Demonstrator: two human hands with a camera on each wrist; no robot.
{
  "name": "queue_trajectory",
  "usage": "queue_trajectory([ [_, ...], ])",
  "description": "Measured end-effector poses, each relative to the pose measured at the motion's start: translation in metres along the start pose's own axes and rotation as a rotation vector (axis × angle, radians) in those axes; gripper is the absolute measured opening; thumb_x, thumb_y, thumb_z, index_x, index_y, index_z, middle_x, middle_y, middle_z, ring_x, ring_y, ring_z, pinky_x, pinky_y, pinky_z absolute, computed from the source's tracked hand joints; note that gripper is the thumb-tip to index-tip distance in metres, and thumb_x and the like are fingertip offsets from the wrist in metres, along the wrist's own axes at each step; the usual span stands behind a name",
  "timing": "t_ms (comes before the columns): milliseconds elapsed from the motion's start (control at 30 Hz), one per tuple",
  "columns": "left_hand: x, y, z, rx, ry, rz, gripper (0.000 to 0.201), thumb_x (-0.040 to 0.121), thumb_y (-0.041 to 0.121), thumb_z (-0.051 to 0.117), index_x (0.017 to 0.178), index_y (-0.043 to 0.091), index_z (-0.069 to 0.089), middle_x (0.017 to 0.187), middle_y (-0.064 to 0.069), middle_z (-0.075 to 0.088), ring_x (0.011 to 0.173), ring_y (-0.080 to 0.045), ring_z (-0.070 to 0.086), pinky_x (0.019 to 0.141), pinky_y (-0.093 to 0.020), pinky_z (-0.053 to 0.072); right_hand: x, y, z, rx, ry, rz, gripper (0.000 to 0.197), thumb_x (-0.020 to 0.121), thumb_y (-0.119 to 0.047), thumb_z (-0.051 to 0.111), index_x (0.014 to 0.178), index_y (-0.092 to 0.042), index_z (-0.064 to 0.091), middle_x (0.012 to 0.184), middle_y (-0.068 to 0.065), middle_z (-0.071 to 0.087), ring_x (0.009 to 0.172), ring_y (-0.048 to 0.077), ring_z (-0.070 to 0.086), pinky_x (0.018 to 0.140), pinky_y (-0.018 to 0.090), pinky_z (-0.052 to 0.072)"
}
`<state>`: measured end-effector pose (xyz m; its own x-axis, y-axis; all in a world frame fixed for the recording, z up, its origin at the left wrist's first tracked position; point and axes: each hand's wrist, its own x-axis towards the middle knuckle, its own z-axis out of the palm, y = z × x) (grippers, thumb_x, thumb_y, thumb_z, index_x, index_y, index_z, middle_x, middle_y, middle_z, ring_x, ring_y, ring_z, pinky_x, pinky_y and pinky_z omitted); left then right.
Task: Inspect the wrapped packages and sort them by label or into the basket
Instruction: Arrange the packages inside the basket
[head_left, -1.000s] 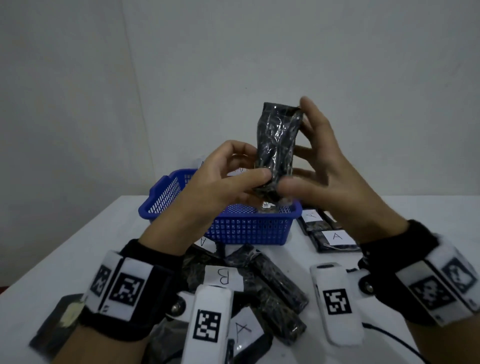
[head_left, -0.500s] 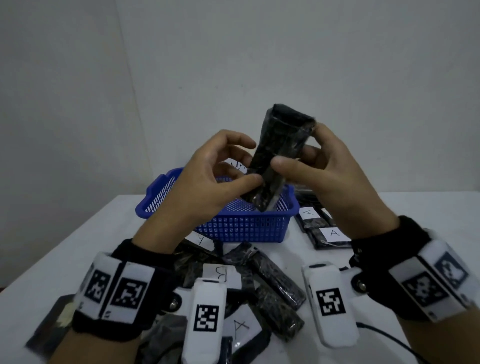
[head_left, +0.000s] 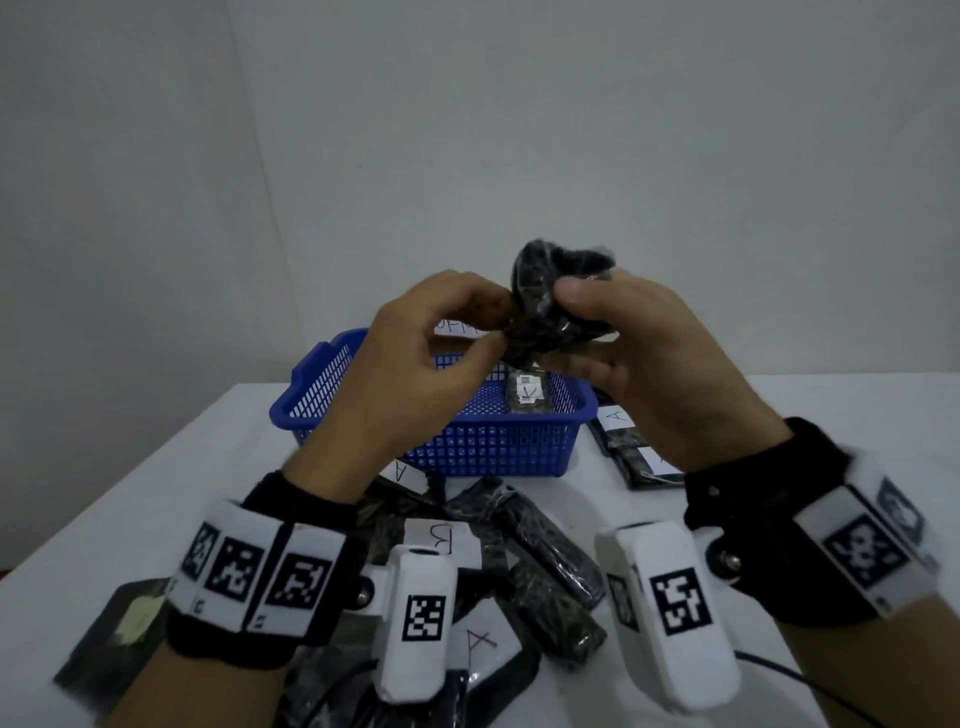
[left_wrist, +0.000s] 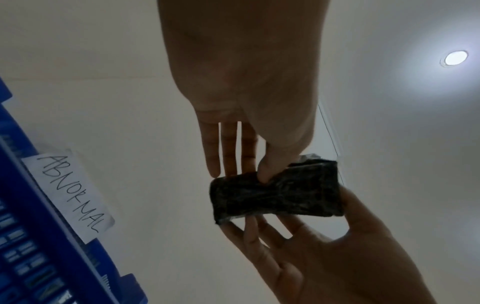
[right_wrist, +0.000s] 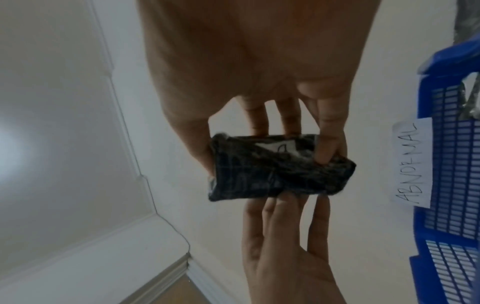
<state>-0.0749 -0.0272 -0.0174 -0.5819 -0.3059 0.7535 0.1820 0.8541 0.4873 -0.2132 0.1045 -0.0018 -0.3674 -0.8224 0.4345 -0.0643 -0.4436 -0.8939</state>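
A black wrapped package (head_left: 550, 291) is held above the blue basket (head_left: 493, 447), lying roughly sideways. My left hand (head_left: 497, 326) pinches its left end between thumb and fingers. My right hand (head_left: 576, 327) grips the other end, thumb on top. In the left wrist view the thumb presses into the package (left_wrist: 275, 197). In the right wrist view the package (right_wrist: 275, 174) shows part of a white label (right_wrist: 275, 147), its letter unreadable. The basket carries a paper reading ABNORMAL (left_wrist: 70, 197) and holds one labelled package (head_left: 527, 397).
A pile of black packages lies on the white table (head_left: 156, 493) in front of the basket, with labels B (head_left: 441, 538) and A (head_left: 478, 644). More packages marked A (head_left: 618, 421) lie right of the basket. A flat dark package (head_left: 119, 623) sits near the left edge.
The package went from upright to lying sideways and came down closer to the basket. Both hands lowered with it and kept their hold.
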Motion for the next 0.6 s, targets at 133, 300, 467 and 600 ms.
queue_trajectory([
  [133,0.004,0.005,0.002,-0.212,-0.031,-0.182,0.030,0.100,0.026,0.045,0.106,0.010,0.070,0.106,-0.007,0.071,0.105,-0.019,0.068,0.090,-0.037,0.057,-0.001,0.002,0.000,-0.136,-0.026,-0.113,0.021,0.079,-0.011,0.076,0.097,-0.008,0.067,0.092,0.008,0.072,0.081,0.019,0.073,0.069,0.022,0.057],
  [300,0.002,0.016,-0.005,-0.500,-0.118,-0.409,0.041,0.095,0.052,0.047,0.099,0.019,0.071,0.099,0.001,0.074,0.095,-0.016,0.071,0.077,-0.029,0.059,-0.002,0.010,-0.006,-0.560,-0.019,-0.293,0.061,0.069,-0.032,0.085,0.123,-0.027,0.057,0.139,0.001,0.051,0.127,0.013,0.057,0.102,0.035,0.053],
  [467,0.003,0.011,-0.005,-0.381,-0.063,-0.381,0.015,0.094,0.018,0.064,0.103,0.007,0.068,0.092,-0.008,0.075,0.083,-0.021,0.074,0.079,-0.034,0.059,-0.003,0.012,-0.007,-0.538,-0.077,-0.284,0.095,0.070,-0.050,0.080,0.151,-0.042,0.031,0.161,-0.020,0.017,0.147,0.003,0.031,0.114,0.034,0.041],
  [600,0.003,0.010,-0.006,-0.372,-0.076,-0.335,0.012,0.088,0.010,0.070,0.100,0.007,0.067,0.084,-0.006,0.076,0.080,-0.020,0.075,0.077,-0.028,0.058,0.002,0.015,-0.009,-0.303,0.107,-0.128,0.074,0.078,-0.038,0.073,0.145,-0.029,0.043,0.147,-0.002,0.051,0.119,0.017,0.066,0.093,0.046,0.058],
])
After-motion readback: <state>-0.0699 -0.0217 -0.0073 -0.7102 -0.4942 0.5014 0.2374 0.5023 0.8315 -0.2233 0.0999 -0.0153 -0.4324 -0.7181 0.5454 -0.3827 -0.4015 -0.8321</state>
